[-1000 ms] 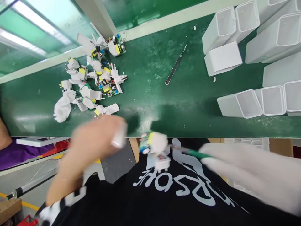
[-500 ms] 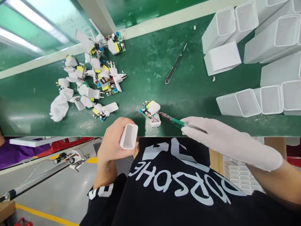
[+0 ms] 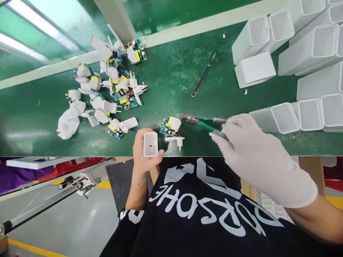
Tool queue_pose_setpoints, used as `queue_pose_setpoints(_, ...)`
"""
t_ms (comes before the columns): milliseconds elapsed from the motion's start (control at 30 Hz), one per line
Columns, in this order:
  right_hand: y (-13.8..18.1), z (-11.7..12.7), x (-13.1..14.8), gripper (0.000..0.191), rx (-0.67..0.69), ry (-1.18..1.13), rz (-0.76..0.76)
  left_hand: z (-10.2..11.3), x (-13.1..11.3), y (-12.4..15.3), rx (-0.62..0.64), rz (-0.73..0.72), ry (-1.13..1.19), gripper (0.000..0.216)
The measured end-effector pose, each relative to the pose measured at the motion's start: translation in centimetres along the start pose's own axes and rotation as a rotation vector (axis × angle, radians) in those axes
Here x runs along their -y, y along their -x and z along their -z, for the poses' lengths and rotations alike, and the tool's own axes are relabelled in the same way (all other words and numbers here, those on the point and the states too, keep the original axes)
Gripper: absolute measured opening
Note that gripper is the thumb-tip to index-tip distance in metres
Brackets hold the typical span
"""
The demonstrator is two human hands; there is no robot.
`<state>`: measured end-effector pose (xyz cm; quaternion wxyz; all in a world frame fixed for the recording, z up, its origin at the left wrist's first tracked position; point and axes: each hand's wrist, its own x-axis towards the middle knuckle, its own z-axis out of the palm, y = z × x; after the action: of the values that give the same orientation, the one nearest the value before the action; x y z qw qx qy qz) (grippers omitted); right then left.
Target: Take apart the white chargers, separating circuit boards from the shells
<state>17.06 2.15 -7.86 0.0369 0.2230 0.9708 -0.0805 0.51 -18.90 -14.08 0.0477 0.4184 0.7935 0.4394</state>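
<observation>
Bare fingers of my left hand (image 3: 142,153) wrap round a white plastic charger case (image 3: 150,148), its open end toward me and a small dark slot visible inside. My right hand (image 3: 249,146), in a white glove, is closed round the green handles of a pair of pliers (image 3: 205,122). The pliers' blurred jaws point left, just beside a circuit board (image 3: 170,126) that lies on the green bench. That board carries a yellow-wrapped part, a white lump and small components. A white plug piece (image 3: 177,140) with pins lies at its near side.
Several circuit boards with white plug pieces (image 3: 118,85) are heaped at the left, beside a crumpled white glove (image 3: 68,121). Tweezers (image 3: 203,75) lie behind the pliers. Several white cases (image 3: 255,69) stand and lie at the right of the bench.
My left hand has moved right and turned the case so its inside shows. The pliers' handles have spread and their jaws have drawn off the board. The plug piece has turned, pins toward me.
</observation>
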Motion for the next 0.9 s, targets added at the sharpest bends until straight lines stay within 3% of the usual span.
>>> queue_pose_setpoints(67, -0.5, -0.1, 0.3, 0.040, -0.063, 0.047, -0.018, -0.2, 0.5, 0.6, -0.134, -0.012, 0.030, 0.050)
queue_pose_setpoints(167, -1.3, -0.4, 0.5, 0.032, -0.036, 0.121, -0.024, 0.0, 1.2, 1.1, -0.258, -0.042, -0.029, 0.055)
queue_pose_setpoints(300, -2.3, -1.1, 1.7, 0.039, -0.140, 0.007, -0.070, 0.5, 1.6, 1.5, -0.243, -0.058, -0.087, 0.056)
queue_pose_setpoints(367, -3.0, -1.5, 3.1, 0.045, -0.188, -0.136, -0.015, 0.5, 1.7, 1.7, -0.232, -0.060, -0.069, 0.055)
queue_pose_setpoints(433, -3.8, -2.1, 4.9, 0.050, -0.146, -0.211, 0.060, 0.3, 1.7, 1.7, -0.238, -0.062, -0.064, 0.053)
queue_pose_setpoints(567, -5.0, -2.6, 7.0, 0.053, -0.004, -0.087, 0.080, -0.1, 1.6, 1.6, -0.265, -0.039, -0.048, 0.053)
queue_pose_setpoints(733, -6.1, -1.8, 5.0, 0.017, 0.196, -0.215, 0.180, -0.1, 1.2, 1.6, -0.259, -0.004, -0.016, 0.052)
queue_pose_setpoints(800, -6.4, -1.5, 4.2, 0.017, 0.246, -0.246, 0.237, 0.0, 1.1, 1.6, -0.254, -0.030, -0.022, 0.051)
queue_pose_setpoints(900, -6.2, -1.4, 4.4, 0.018, 0.205, -0.114, 0.263, 0.2, 0.7, 1.4, -0.252, -0.139, -0.071, 0.051)
